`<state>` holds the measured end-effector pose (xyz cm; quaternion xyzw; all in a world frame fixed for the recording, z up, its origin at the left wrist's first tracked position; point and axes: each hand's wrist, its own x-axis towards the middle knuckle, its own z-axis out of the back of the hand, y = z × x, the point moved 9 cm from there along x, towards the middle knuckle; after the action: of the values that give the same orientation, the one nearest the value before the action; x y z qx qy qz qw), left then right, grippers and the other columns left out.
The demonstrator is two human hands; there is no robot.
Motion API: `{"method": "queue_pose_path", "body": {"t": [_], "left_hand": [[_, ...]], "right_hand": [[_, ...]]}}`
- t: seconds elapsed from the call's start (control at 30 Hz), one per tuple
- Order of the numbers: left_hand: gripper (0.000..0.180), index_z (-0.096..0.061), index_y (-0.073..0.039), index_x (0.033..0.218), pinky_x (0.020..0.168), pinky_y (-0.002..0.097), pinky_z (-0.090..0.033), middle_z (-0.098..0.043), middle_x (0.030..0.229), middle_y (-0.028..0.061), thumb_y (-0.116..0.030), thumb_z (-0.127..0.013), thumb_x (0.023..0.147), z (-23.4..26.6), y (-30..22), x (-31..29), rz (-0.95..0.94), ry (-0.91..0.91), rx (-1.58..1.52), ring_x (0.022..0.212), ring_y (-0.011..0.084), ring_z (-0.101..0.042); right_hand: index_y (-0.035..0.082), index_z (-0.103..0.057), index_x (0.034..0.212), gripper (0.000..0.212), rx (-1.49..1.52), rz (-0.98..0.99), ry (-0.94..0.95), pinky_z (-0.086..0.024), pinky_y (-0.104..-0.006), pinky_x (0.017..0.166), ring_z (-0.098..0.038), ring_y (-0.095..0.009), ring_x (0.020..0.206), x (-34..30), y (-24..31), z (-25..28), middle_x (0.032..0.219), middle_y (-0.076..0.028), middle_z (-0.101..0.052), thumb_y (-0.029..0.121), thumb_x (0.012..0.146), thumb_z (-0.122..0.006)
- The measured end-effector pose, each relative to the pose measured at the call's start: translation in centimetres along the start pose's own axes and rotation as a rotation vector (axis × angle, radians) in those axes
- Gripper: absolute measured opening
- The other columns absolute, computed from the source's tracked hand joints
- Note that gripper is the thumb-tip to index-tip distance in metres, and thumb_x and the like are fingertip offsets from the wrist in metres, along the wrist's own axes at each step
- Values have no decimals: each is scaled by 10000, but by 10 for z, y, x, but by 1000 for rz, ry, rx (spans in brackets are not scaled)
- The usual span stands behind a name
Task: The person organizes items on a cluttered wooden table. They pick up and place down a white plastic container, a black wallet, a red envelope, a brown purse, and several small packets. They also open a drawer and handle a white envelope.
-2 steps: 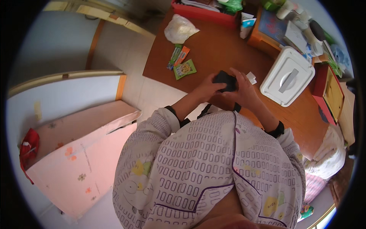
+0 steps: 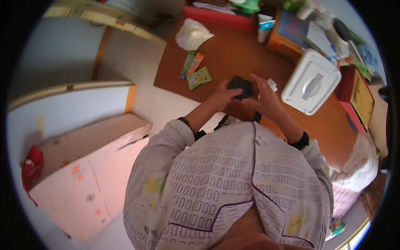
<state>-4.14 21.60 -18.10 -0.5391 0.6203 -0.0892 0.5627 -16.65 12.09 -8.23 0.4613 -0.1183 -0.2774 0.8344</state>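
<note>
My left hand (image 2: 221, 97) is closed on a small black block-like thing (image 2: 240, 85), its thumb lying across the near side. What kind of thing it is I cannot make out. Just right of it, my right hand (image 2: 270, 101) is open, with the fingers raised and the thumb pointing toward the black thing. Both hands are over the near edge of a brown wooden table (image 2: 237, 50). A small white piece (image 2: 272, 85) lies beyond my right fingers. To the left are a green packet (image 2: 199, 78), an orange stick sachet (image 2: 196, 63) and a green stick sachet (image 2: 187, 62).
A crumpled clear plastic bag (image 2: 191, 34) lies near the far left corner. At the right sit a white lidded box (image 2: 311, 82) and an open red box (image 2: 356, 96). A red tray (image 2: 221, 16) and a cluttered wooden stand (image 2: 283, 43) line the back.
My right hand has opened a little away from the black thing, its fingers now apart from it. My left hand keeps its hold. The whole view has shifted slightly.
</note>
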Motion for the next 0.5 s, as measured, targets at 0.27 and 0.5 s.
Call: {"method": "queue_pose_path", "body": {"t": [0.27,0.5], "left_hand": [[540,-490,38,1228,718,335,-542,-593,1107,133,-171,-762,811,39,-61,52,-336,-184,561,926,189,-614],[524,-502,33,1203,812,401,-496,-591,1085,178,-178,-754,794,33,-83,68,-611,-240,971,946,296,-607]], "right_hand": [[76,-599,1199,457,-365,-208,-16,-403,-435,1045,-467,-368,1193,-38,-75,12,1215,-175,-530,196,772,-708],[95,-636,1137,363,-380,-193,15,-441,-413,1007,-462,-327,1203,-70,-89,2,1178,-119,-529,176,788,-694]]}}
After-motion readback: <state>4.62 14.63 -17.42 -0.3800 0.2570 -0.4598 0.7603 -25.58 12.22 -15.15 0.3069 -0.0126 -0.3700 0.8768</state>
